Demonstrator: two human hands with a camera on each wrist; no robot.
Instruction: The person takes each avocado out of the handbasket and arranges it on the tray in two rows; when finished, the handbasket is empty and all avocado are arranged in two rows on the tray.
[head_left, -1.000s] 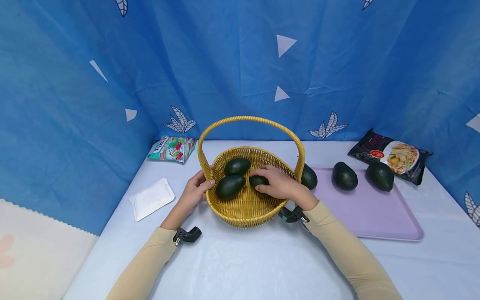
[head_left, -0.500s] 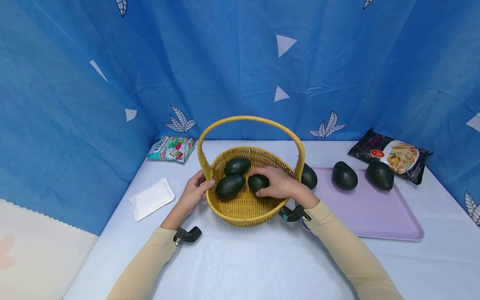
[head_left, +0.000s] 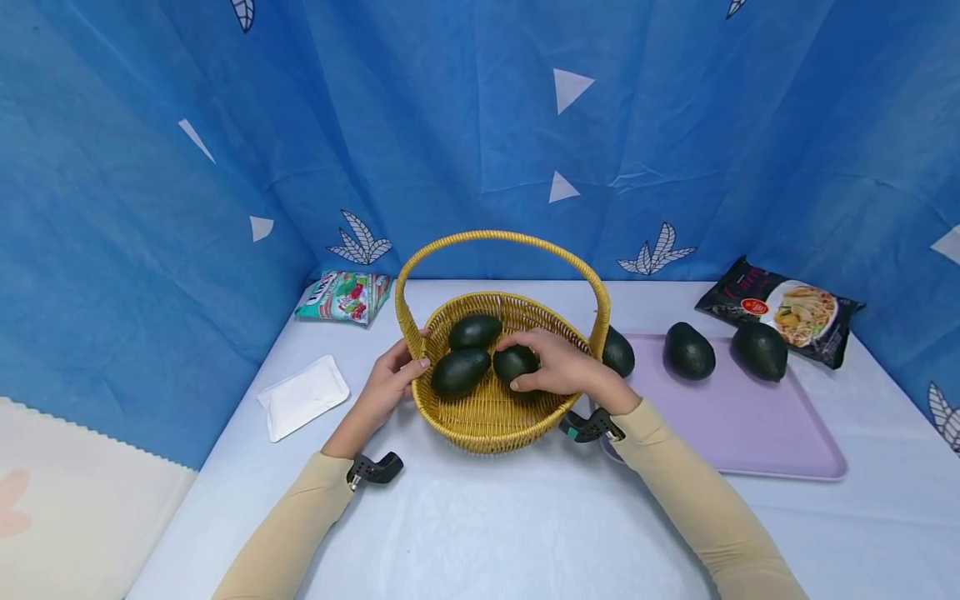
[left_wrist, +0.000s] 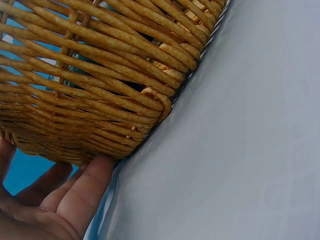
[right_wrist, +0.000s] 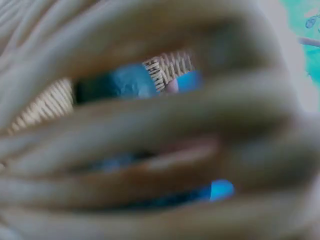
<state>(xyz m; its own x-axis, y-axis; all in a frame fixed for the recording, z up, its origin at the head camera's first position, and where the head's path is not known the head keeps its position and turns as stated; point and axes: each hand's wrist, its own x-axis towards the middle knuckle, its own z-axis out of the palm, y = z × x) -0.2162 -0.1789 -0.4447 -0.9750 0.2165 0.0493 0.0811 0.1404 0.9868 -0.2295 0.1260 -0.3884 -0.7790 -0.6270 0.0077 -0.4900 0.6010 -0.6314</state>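
Observation:
A yellow wicker basket [head_left: 491,437] with a tall arched handle stands on the white table. My left hand [head_left: 390,382] holds its left side, thumb at the rim by the handle's foot. In the left wrist view, the left fingers [left_wrist: 87,195] press against the woven outer wall. Inside the basket, my right hand [head_left: 553,365] grips a dark green avocado [head_left: 513,365], fingers over its far side and thumb on the near side. Two more avocados lie to its left, an upper avocado [head_left: 476,332] and a lower avocado [head_left: 461,373]. Blurred wicker strands hide most of the right wrist view.
Right of the basket, a lilac tray [head_left: 750,433] bears a middle avocado [head_left: 689,352] and a right avocado [head_left: 759,352]. Another avocado [head_left: 618,353] is partly hidden behind the basket. A black noodle packet [head_left: 783,312], a green snack packet [head_left: 347,297] and a white packet [head_left: 306,397] lie around.
The avocado under my right hand has shifted slightly left, against the lower avocado, and more of it shows. My right fingers have moved a little with it; my left hand stays still.

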